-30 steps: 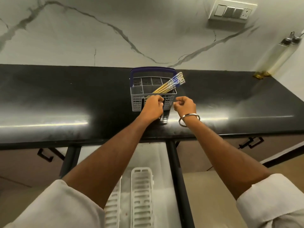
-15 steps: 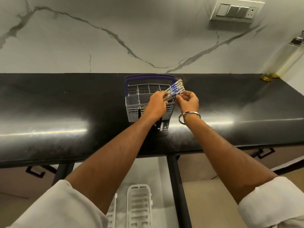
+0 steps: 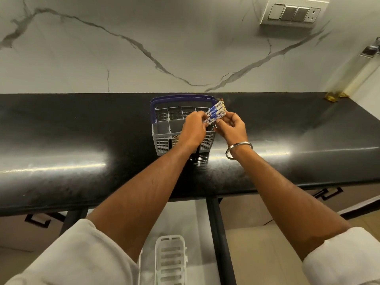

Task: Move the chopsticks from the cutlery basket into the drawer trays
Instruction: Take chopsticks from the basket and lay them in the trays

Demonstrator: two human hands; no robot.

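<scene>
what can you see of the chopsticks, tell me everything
The chopsticks form a tight bundle with white and blue patterned tops and yellowish ends. They lean up and to the right out of the right side of the cutlery basket. The left hand pinches the bundle from the left, the right hand from the right. Their lower parts are hidden.

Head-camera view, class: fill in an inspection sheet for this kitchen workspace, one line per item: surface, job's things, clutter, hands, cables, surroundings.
Surface: black countertop, glossy, with light glare.
Job's things: chopsticks bunched, patterned ends up, lower ends in the cutlery basket; white drawer tray in the open drawer below.
Clutter: glass bottle leaning in the far right corner.
Hands: left hand and right hand both pinch the chopsticks; a bangle on the right wrist.
Cables: nothing seen.
Surroundings: veined marble wall; switch panel upper right.
</scene>
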